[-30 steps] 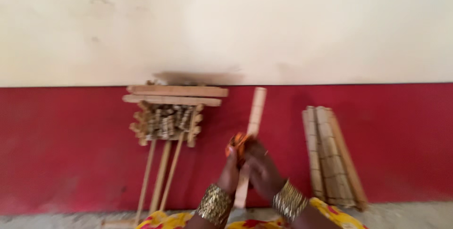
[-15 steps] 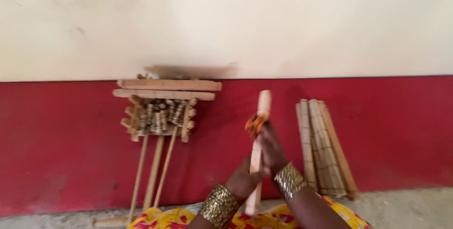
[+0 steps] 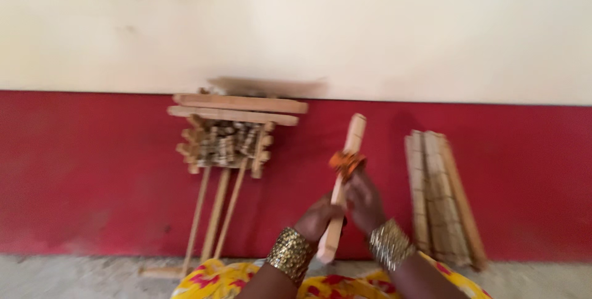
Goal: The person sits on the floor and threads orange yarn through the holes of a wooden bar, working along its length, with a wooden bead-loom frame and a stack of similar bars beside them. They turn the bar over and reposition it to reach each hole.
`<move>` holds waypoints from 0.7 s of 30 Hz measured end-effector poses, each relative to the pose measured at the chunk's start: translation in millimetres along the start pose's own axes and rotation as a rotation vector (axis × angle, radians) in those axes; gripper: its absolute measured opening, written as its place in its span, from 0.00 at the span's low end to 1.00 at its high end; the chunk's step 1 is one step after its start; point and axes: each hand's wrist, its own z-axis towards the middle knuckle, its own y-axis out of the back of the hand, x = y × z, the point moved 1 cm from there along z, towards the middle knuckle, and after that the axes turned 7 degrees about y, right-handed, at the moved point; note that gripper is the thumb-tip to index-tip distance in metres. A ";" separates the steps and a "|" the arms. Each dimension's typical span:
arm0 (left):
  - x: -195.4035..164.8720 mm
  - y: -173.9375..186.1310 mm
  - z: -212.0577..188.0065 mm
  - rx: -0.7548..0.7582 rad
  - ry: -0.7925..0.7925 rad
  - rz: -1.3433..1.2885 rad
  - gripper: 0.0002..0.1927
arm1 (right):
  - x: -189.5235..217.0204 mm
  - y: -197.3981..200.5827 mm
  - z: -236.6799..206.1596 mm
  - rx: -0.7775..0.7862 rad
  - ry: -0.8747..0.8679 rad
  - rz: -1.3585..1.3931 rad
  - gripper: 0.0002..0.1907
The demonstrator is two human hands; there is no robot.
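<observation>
I hold a long pale wooden stick [image 3: 353, 135] upright and slightly tilted in front of me. My left hand [image 3: 317, 217] grips its lower part, near the bottom end. My right hand [image 3: 364, 199] is closed around the stick just above, its fingers at an orange band or cord [image 3: 345, 162] wrapped around the stick's middle. Both wrists wear wide golden beaded bracelets. The picture is motion-blurred, so the finer finger positions are unclear.
A wooden frame [image 3: 237, 109] with bundled short sticks and thin legs leans on the red-and-cream wall [image 3: 92, 169] at left. A bundle of flat wooden slats [image 3: 441, 194] leans at right. A yellow-and-red patterned cloth [image 3: 213, 280] covers my lap; grey floor below.
The stick has moved to the right and stands a little higher in view. My right hand has climbed up it to the orange band while my left hand stays low.
</observation>
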 end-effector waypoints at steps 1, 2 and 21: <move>-1.9 9.7 2.4 -0.073 -0.001 -0.116 0.38 | 11.6 -20.4 -11.7 0.083 0.048 -0.058 0.26; -5.0 18.3 3.1 -0.141 -0.008 -0.231 0.39 | 25.4 -38.3 -25.7 0.112 0.254 -0.053 0.26; -59.0 -6.0 -52.5 0.344 0.219 -0.339 0.46 | 7.2 76.8 19.8 0.026 0.161 -0.853 0.33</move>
